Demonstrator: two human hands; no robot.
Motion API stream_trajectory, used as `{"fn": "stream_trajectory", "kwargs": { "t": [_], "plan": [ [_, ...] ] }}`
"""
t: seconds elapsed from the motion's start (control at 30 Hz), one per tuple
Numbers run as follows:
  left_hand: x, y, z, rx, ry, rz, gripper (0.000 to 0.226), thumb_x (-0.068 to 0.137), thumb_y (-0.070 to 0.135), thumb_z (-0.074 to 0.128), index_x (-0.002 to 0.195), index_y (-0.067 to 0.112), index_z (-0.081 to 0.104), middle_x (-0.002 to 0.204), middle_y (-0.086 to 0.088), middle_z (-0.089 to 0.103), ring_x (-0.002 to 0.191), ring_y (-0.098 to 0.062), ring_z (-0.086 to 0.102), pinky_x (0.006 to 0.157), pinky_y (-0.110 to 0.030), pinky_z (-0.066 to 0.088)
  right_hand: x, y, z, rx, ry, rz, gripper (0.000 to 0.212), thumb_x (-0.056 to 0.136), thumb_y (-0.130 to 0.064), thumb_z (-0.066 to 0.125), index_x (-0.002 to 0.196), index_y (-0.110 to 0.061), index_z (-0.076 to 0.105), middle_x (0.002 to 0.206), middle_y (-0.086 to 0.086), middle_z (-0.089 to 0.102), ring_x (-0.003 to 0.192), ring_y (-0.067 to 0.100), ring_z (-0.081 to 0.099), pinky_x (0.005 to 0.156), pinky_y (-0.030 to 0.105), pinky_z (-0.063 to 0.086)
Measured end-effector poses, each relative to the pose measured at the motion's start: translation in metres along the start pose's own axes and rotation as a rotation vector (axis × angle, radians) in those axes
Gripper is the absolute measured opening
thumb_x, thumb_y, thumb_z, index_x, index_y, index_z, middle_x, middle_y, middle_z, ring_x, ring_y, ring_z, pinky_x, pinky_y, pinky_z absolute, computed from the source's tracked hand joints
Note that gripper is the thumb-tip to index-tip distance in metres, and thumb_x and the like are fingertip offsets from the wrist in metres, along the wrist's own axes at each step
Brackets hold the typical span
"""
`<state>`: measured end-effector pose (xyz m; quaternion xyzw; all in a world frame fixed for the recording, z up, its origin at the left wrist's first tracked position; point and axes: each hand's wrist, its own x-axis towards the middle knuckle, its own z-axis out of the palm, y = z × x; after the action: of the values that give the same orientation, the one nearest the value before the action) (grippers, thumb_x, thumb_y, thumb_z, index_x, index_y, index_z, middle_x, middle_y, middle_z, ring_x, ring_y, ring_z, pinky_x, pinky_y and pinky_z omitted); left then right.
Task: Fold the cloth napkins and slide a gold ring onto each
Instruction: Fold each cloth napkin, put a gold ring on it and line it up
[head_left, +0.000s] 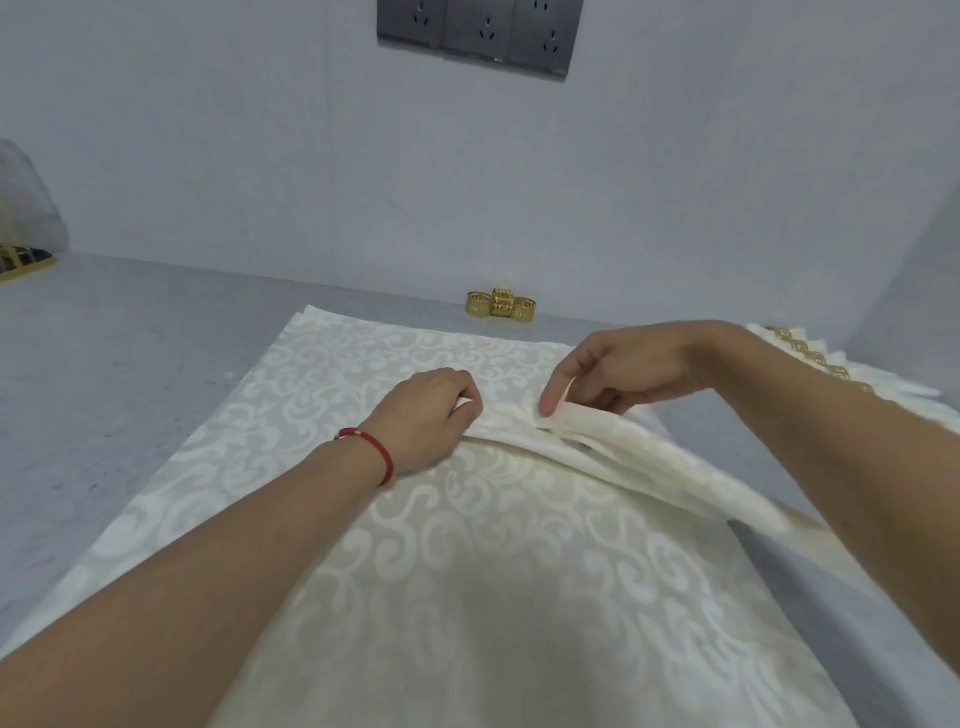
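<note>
A cream napkin (426, 545) with a scroll pattern lies spread on the grey table. Its right side is gathered into a stack of narrow pleats (623, 441) running from the middle toward the right edge. My left hand (431, 410), with a red cord at the wrist, pinches the pleats' left end with curled fingers. My right hand (618, 369) pinches the top pleat between thumb and index finger just to the right. Several gold rings (500, 303) stand clustered at the back against the wall.
At the far right lie folded cream napkins with a gold-patterned band (810, 358). A gold-edged tray (26, 262) and a clear bag sit at the far left. The grey table (130, 374) meets a white wall with a grey socket panel (478, 34).
</note>
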<state>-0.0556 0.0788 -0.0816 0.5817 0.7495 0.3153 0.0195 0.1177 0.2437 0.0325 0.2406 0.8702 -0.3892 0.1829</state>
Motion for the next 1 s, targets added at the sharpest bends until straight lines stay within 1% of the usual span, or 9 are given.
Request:
{"fn": "stream_trajectory", "kwargs": {
  "t": [0.03,0.1,0.27,0.37,0.43,0.53,0.67,0.83,1.0],
  "plan": [
    [0.0,-0.001,-0.001,-0.017,-0.005,-0.005,0.014,0.1,0.023,0.049,0.091,0.023,0.06,0.086,0.015,0.055,0.079,-0.006,0.05,0.072,-0.027,0.037,-0.002,0.001,-0.004,-0.008,-0.062,-0.013,0.033,0.099,0.005,0.054,0.124,-0.009,0.071,0.112,0.01,0.076,0.1,0.023,0.074,0.092,0.033,0.057],
    [0.001,-0.003,-0.002,-0.052,-0.021,-0.02,0.015,0.1,0.025,0.049,0.093,0.024,0.062,0.085,0.017,0.055,0.078,-0.002,0.051,0.07,-0.024,0.037,-0.001,0.002,-0.008,-0.105,-0.096,-0.06,0.036,0.096,0.004,0.062,0.124,-0.016,0.073,0.106,0.006,0.074,0.095,0.015,0.072,0.086,0.032,0.056],
    [0.002,-0.007,-0.005,-0.169,-0.051,-0.07,0.016,0.098,0.028,0.054,0.09,0.023,0.066,0.082,0.016,0.059,0.067,0.001,0.052,0.065,-0.019,0.037,0.01,0.0,0.004,-0.245,0.051,-0.107,0.015,0.092,-0.023,0.076,0.107,-0.021,0.078,0.084,0.003,0.078,0.08,0.009,0.069,0.065,0.024,0.044],
    [0.006,-0.011,-0.008,-0.266,-0.096,-0.104,0.014,0.096,0.033,0.061,0.086,0.028,0.07,0.085,0.016,0.064,0.066,-0.001,0.054,0.065,-0.019,0.041,0.024,0.0,0.009,-0.354,0.154,-0.124,0.02,0.087,-0.041,0.079,0.089,-0.022,0.076,0.07,-0.006,0.069,0.065,0.007,0.06,0.07,0.026,0.044],
    [0.009,-0.014,-0.014,-0.329,-0.135,-0.123,0.013,0.094,0.034,0.066,0.086,0.027,0.073,0.074,0.019,0.065,0.059,0.0,0.055,0.06,-0.015,0.043,0.034,0.001,0.01,-0.436,0.225,-0.114,0.023,0.086,-0.047,0.078,0.082,-0.025,0.074,0.066,-0.018,0.064,0.06,-0.003,0.056,0.075,0.024,0.043],
    [0.012,-0.013,-0.028,-0.34,-0.258,-0.145,0.01,0.093,0.035,0.069,0.09,0.027,0.075,0.065,0.021,0.064,0.056,-0.001,0.054,0.057,-0.013,0.044,0.043,0.002,0.015,-0.475,0.27,-0.117,0.025,0.086,-0.05,0.077,0.085,-0.025,0.074,0.079,-0.02,0.068,0.074,-0.004,0.061,0.082,0.028,0.05],
    [0.019,-0.009,-0.036,-0.371,-0.368,-0.197,0.011,0.093,0.028,0.069,0.092,0.018,0.074,0.064,0.007,0.059,0.054,-0.01,0.051,0.052,-0.023,0.044,0.048,0.003,0.026,-0.482,0.344,-0.192,0.036,0.086,-0.05,0.076,0.09,-0.015,0.074,0.101,-0.003,0.073,0.098,0.018,0.067,0.094,0.039,0.054],
    [0.024,-0.007,-0.035,-0.383,-0.396,-0.218,0.01,0.097,0.017,0.062,0.094,0.011,0.069,0.076,-0.001,0.055,0.06,-0.013,0.051,0.055,-0.026,0.044,0.054,0.01,0.027,-0.509,0.39,-0.205,0.03,0.089,-0.051,0.073,0.087,-0.021,0.07,0.093,-0.012,0.068,0.091,0.011,0.064,0.077,0.023,0.048],
    [0.031,-0.011,-0.035,-0.389,-0.399,-0.304,0.016,0.098,0.017,0.058,0.084,0.017,0.065,0.082,0.0,0.058,0.078,-0.018,0.051,0.07,-0.029,0.043,0.057,0.014,0.023,-0.508,0.41,-0.238,0.031,0.094,-0.045,0.07,0.091,-0.015,0.069,0.088,-0.01,0.067,0.081,0.006,0.06,0.07,0.019,0.043]
  ]
}}
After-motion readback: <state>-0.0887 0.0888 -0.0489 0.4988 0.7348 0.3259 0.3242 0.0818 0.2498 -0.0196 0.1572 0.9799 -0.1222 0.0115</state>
